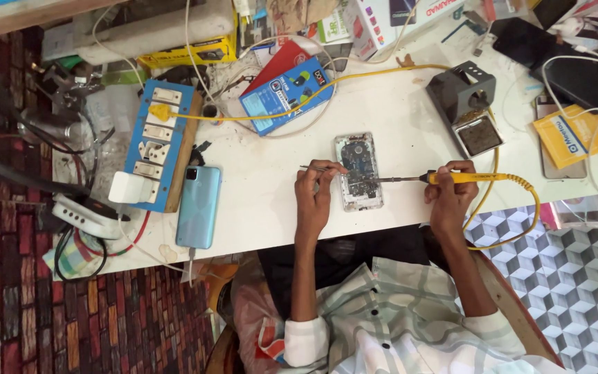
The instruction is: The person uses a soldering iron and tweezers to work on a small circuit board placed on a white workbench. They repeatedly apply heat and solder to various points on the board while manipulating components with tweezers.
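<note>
behind opened phone (358, 171): blue flat package (286, 95); right hand (449, 197) grips soldering iron (461, 178), left hand (315, 192) pinches tweezers (321, 167).

My left hand (315, 196) pinches thin bare-metal tweezers (316, 168) over the opened phone (358, 171), whose inside shows dull metal shields and a clear, glossy plastic rim. My right hand (449, 197) grips the soldering iron (444, 178): smooth yellow plastic handle, grey metal tip. Right of the phone sits a matt grey stand (466, 104). Left of the phone lies a glossy pale-blue phone (198, 206). The table (264, 187) is matt white, scuffed.
</note>
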